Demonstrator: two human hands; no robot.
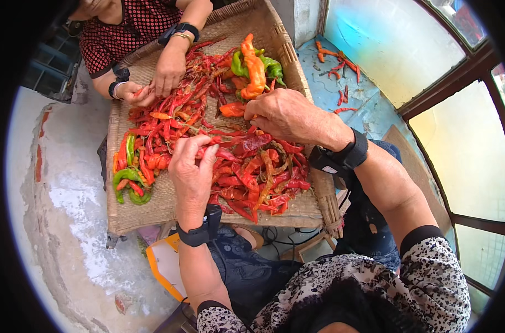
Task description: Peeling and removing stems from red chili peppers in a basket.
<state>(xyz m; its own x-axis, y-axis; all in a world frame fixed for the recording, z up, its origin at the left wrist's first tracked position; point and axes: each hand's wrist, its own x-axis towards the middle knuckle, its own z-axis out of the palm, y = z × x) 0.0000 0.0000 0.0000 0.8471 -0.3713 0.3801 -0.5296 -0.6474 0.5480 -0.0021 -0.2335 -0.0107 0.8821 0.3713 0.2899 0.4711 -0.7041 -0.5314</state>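
Note:
A shallow woven tray (pixel 125 213) holds a heap of red chili peppers (pixel 252 177), some of them shrivelled. Over its near middle, my left hand (pixel 191 169) is closed, with a red chili pepper (pixel 201 153) between thumb and fingers. My right hand (pixel 288 116) is bent down at the heap's right side, its fingers pinched together. What those fingertips hold, if anything, is hidden. Close beside them lies an orange pepper (pixel 233 109). Behind that hand stands a pile with a long orange pepper (pixel 254 69) and green peppers (pixel 273 69).
Across the tray, another person's two hands (pixel 169 72) work at the far left of the heap. Green peppers (pixel 131 180) lie by the left edge. Scattered peppers (pixel 341 64) rest on a blue surface (pixel 369 111) below the windows at right. A whitewashed wall (pixel 75 166) rises at left.

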